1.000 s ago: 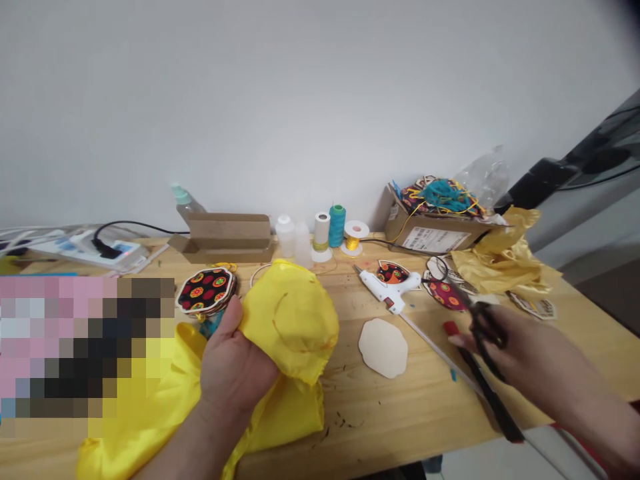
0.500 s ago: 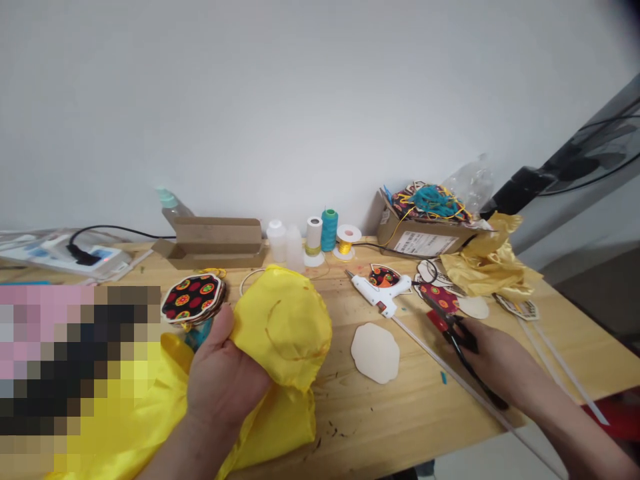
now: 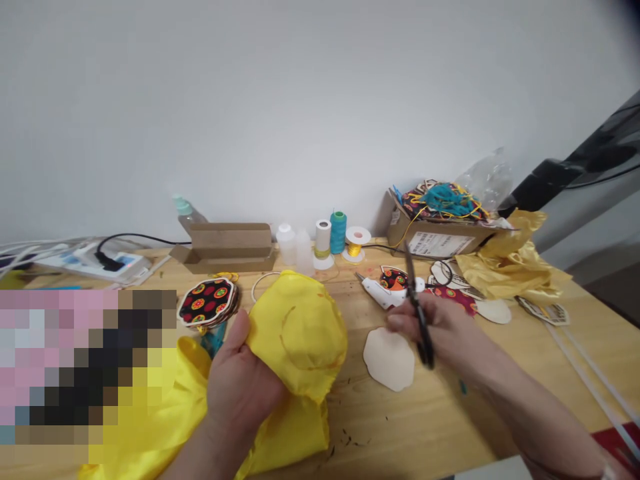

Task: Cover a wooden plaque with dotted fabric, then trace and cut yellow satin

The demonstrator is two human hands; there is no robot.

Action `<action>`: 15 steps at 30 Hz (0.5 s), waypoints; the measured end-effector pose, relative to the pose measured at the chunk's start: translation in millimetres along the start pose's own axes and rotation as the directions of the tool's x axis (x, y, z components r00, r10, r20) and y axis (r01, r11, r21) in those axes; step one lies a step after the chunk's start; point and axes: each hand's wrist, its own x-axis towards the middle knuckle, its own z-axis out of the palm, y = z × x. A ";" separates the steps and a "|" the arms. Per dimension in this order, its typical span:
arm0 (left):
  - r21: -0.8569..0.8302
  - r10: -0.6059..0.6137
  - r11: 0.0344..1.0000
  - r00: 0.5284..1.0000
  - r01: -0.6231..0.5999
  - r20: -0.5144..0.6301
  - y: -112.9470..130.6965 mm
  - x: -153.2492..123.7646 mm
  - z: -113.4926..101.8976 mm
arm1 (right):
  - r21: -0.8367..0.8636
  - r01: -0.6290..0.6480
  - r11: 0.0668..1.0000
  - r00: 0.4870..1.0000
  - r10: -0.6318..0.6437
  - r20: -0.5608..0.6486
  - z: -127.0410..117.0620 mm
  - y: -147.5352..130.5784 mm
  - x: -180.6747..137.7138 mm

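Note:
My left hand (image 3: 240,390) is closed on a piece of yellow satin fabric (image 3: 300,333), holding it up above the wooden table (image 3: 400,420); a curved line is drawn on the cloth. My right hand (image 3: 440,330) grips black scissors (image 3: 417,307), blades pointing up and away, over the table right of the fabric. A pale scalloped cardboard shape (image 3: 389,358) lies flat just below that hand. A white glue gun (image 3: 383,292) lies behind it.
A patterned black-and-red fabric piece (image 3: 207,302) lies left of the yellow cloth. Thread spools (image 3: 337,228), small white bottles (image 3: 286,243) and a folded cardboard piece (image 3: 225,247) line the wall. A cardboard box of scraps (image 3: 435,230) and gold fabric (image 3: 510,267) sit at right.
My right hand has lifted the scissors off the table's right side and brought them leftward toward the yellow fabric. My left hand has kept holding the fabric.

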 end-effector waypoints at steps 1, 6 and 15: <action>0.000 -0.006 1.000 1.000 0.006 0.007 0.3 -0.2 -0.4 | 0.183 -0.018 0.983 0.994 -0.002 0.107 13.6 -6.8 0.2; 0.030 -0.016 0.999 1.000 0.015 0.013 1.4 -0.6 0.0 | 0.358 0.008 0.934 0.982 -0.075 0.171 53.3 -16.7 0.8; -0.003 0.068 0.998 0.998 -0.068 0.011 6.1 -0.5 0.4 | -0.512 0.159 0.844 0.968 -0.235 -0.087 46.4 35.2 -49.4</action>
